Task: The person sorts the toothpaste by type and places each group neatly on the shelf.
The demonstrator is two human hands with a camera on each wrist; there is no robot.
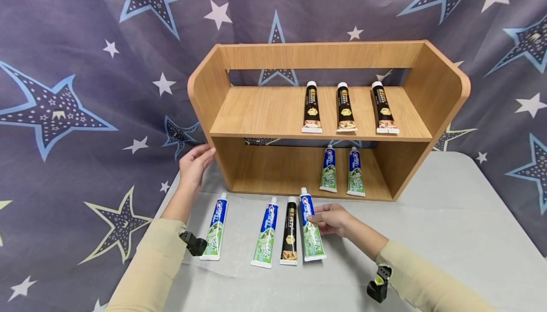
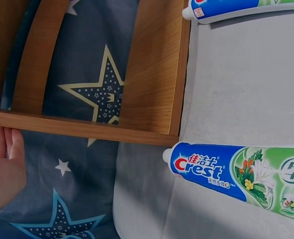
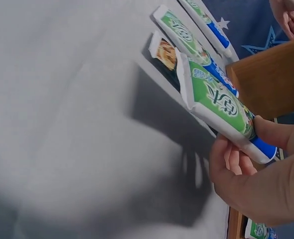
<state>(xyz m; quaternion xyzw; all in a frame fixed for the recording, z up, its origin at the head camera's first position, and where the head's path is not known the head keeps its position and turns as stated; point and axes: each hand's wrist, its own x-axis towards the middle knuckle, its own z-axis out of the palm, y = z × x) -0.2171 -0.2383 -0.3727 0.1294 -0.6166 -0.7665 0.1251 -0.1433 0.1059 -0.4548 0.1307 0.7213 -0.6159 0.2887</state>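
Note:
My right hand [image 1: 321, 218] pinches a green and blue Crest tube [image 1: 314, 238] near its cap end, the rightmost of several tubes lying on the grey table [image 1: 427, 236]. In the right wrist view my thumb lies on top of this tube [image 3: 219, 102] and my fingers [image 3: 226, 159] curl under it. Beside it lie a black tube [image 1: 289, 236] and two more Crest tubes [image 1: 266, 236] [image 1: 215, 229]. My left hand [image 1: 194, 162] rests with straight fingers against the left side of the wooden shelf [image 1: 204, 93]. In the left wrist view my left hand's palm [image 2: 2, 169] shows beside the shelf's side panel [image 2: 152, 69].
Three black tubes [image 1: 345, 108] lie on the top shelf toward the right. Two Crest tubes [image 1: 342, 172] lie on the lower shelf at the right. A star-patterned cloth [image 1: 85, 89] hangs behind and drapes over the table's left edge.

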